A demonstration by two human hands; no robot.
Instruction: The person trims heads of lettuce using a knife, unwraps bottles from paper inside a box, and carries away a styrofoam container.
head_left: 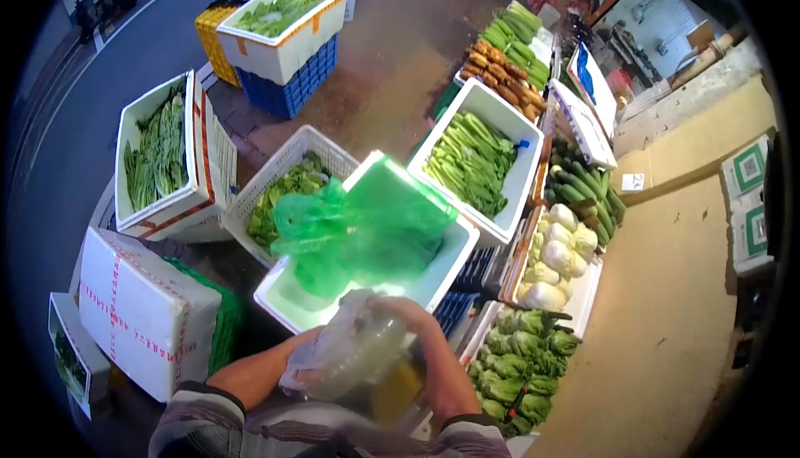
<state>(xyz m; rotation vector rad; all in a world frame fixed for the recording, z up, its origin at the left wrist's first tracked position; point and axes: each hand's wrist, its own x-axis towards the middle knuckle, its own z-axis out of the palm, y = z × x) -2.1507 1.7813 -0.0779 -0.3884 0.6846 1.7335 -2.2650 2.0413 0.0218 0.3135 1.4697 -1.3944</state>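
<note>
A translucent plastic bag (346, 354) is bunched up close to my body, at the near edge of a white foam box (292, 304). My right hand (396, 312) is closed on the upper part of this bag. The plastic covers my left hand (307, 345) at the bag's left side, so its fingers are hidden. What lies inside the bag is too blurred to name. Beyond my hands, a crumpled green plastic bag (358, 229) spreads across the inside of the foam box.
Leafy greens fill a white plastic basket (237, 212) and a foam box (196, 150) on the left. Green stalks (471, 158) lie in another box ahead. Lettuces (521, 366), cabbages (554, 258) and cucumbers (583, 187) line the right. A closed foam box (142, 316) stands at left.
</note>
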